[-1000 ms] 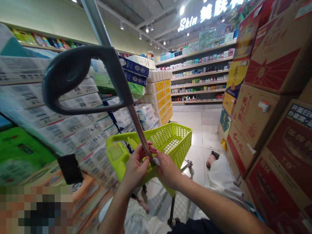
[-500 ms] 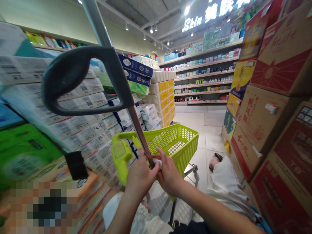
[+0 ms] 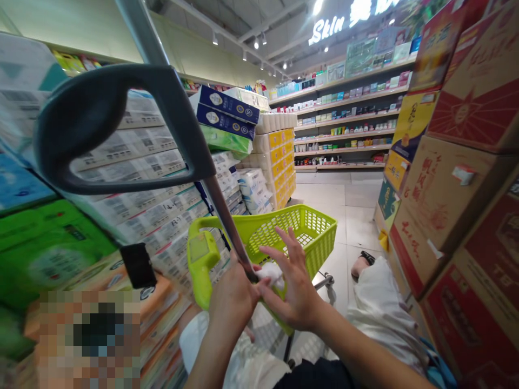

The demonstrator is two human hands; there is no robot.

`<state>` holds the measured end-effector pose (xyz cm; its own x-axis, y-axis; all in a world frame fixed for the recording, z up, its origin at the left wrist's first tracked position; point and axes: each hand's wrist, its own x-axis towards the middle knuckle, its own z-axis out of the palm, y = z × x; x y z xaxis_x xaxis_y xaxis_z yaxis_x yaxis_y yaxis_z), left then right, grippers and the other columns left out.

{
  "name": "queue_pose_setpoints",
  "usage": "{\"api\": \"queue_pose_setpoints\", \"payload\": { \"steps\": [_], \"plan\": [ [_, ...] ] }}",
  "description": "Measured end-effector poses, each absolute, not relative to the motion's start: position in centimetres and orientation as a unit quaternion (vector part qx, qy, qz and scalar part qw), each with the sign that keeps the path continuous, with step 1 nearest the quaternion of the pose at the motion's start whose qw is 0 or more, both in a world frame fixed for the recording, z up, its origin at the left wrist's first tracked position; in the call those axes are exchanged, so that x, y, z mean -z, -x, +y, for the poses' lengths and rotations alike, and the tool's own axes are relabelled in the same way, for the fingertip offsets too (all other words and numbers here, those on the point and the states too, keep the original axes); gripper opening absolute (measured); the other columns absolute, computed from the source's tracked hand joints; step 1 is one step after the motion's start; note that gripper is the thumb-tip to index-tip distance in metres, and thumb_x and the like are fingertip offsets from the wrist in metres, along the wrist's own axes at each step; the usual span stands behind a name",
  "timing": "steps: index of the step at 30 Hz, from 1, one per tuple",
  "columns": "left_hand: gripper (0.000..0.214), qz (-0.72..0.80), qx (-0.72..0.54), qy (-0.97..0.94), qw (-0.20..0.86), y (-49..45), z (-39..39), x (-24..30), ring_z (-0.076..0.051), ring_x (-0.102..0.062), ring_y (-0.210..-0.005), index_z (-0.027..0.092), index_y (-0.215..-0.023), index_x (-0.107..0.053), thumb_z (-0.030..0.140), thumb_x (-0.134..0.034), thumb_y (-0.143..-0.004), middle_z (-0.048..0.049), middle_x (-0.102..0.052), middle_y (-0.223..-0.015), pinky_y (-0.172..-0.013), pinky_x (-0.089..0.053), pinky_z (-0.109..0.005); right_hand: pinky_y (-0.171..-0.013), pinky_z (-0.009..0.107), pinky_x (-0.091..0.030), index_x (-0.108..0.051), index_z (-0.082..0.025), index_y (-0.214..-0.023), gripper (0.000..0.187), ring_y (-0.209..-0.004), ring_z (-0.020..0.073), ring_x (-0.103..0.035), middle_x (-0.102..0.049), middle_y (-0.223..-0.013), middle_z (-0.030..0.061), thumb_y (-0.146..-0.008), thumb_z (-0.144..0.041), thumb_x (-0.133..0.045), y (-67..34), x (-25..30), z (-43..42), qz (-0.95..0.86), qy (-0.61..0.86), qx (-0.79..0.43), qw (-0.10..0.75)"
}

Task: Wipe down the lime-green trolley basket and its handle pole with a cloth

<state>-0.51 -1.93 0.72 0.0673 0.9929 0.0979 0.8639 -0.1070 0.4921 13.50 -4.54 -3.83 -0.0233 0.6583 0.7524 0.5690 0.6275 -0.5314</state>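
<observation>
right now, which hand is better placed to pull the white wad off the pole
Probably the right hand: its thumb and fingers are spread about the wad, while the left hand seems closed against the pole, low down.

Two hands [image 3: 234,294] [image 3: 299,300], one pole [image 3: 230,229], one basket [image 3: 320,248]

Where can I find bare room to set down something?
Bare floor shows between the basket, the far shelves and the cartons at right; mesh visible at the basket's far end is bare too. It is crowded around the lower pole, the left hand, right hand and white wad, and among the stacked packs at left.
</observation>
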Motion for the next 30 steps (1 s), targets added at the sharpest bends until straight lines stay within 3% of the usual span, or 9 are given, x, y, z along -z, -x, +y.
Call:
{"api": "queue_pose_setpoints", "payload": {
  "steps": [5, 9, 16, 20, 23, 28, 30],
  "plan": [
    [0.036, 0.634, -0.196, -0.737, 0.133, 0.5, -2.5, -1.2, -0.024, -0.07, -0.097, 0.019, -0.112, -0.056, 0.022, -0.065, -0.077, -0.0087, -0.073, -0.105, -0.083, -0.051, -0.031, -0.116, 0.064, -0.008, -0.067, -0.033, -0.103, 0.031, -0.148, 0.0392, 0.005, -0.026, -0.155, -0.0034, -0.074, -0.025, -0.073, -12.7, 2.7, -5.9, -0.719, 0.425, 0.041, 0.548],
    [0.042, 0.645, -0.158, -0.734, 0.141, 0.3, -2.7, -1.9, -0.024, -0.07, -0.098, 0.018, -0.114, -0.058, 0.015, -0.065, -0.072, -0.0095, -0.072, -0.11, -0.085, -0.051, -0.031, -0.117, 0.062, -0.005, -0.07, -0.032, -0.082, 0.01, -0.149, 0.034, 0.003, -0.037, -0.15, -0.0086, -0.078, -0.024, -0.072, -12.4, 2.8, -6.0, -0.709, 0.43, 0.062, 0.555],
    [0.058, 0.635, -0.157, -0.743, 0.144, 0.3, -2.8, -2.0, -0.026, -0.068, -0.106, 0.014, -0.13, -0.047, 0.01, -0.062, -0.075, -0.0112, -0.072, -0.111, -0.096, -0.048, -0.036, -0.118, 0.062, -0.002, -0.07, -0.031, -0.077, 0.009, -0.149, 0.0314, 0.009, -0.036, -0.151, -0.0101, -0.08, -0.023, -0.071, -12.4, 2.6, -5.8, -0.708, 0.419, 0.09, 0.562],
    [0.046, 0.635, -0.142, -0.75, 0.122, 0.4, -2.8, -1.8, -0.026, -0.068, -0.104, 0.015, -0.119, -0.056, 0.007, -0.062, -0.074, -0.0126, -0.07, -0.116, -0.093, -0.049, -0.034, -0.117, 0.062, -0.003, -0.07, -0.03, -0.076, 0.008, -0.149, 0.0328, 0.01, -0.034, -0.153, -0.0095, -0.078, -0.024, -0.073, -12.3, 2.8, -5.7, -0.706, 0.412, 0.095, 0.568],
    [0.032, 0.634, -0.136, -0.753, 0.109, 0.3, -2.9, -1.7, -0.026, -0.068, -0.105, 0.017, -0.108, -0.062, 0.01, -0.062, -0.076, -0.0124, -0.07, -0.116, -0.092, -0.049, -0.034, -0.118, 0.059, -0.008, -0.069, -0.03, -0.079, 0.009, -0.149, 0.0318, 0.001, -0.037, -0.151, -0.0081, -0.079, -0.022, -0.071, -12.5, 3.1, -5.5, -0.71, 0.415, 0.083, 0.563],
    [0.055, 0.66, -0.163, -0.727, 0.102, 0.1, -2.8, -1.5, -0.026, -0.07, -0.1, 0.017, -0.125, -0.052, 0.027, -0.071, -0.075, -0.0097, -0.075, -0.099, -0.085, -0.051, -0.031, -0.112, 0.044, -0.034, -0.063, -0.024, -0.109, 0.024, -0.137, 0.0239, -0.04, -0.05, -0.14, 0.0081, -0.087, -0.018, -0.055, -13.2, 5.0, -4.4, -0.714, 0.394, 0.003, 0.579],
    [0.054, 0.649, -0.176, -0.733, 0.1, 0.2, -2.7, -1.3, -0.024, -0.07, -0.097, 0.02, -0.124, -0.053, 0.029, -0.072, -0.074, -0.0074, -0.075, -0.099, -0.084, -0.051, -0.03, -0.108, 0.04, -0.041, -0.058, -0.021, -0.119, 0.032, -0.129, 0.0209, -0.048, -0.056, -0.133, 0.0105, -0.089, -0.017, -0.048, -13.4, 6.2, -3.9, -0.707, 0.395, -0.045, 0.585]
  ]
}}
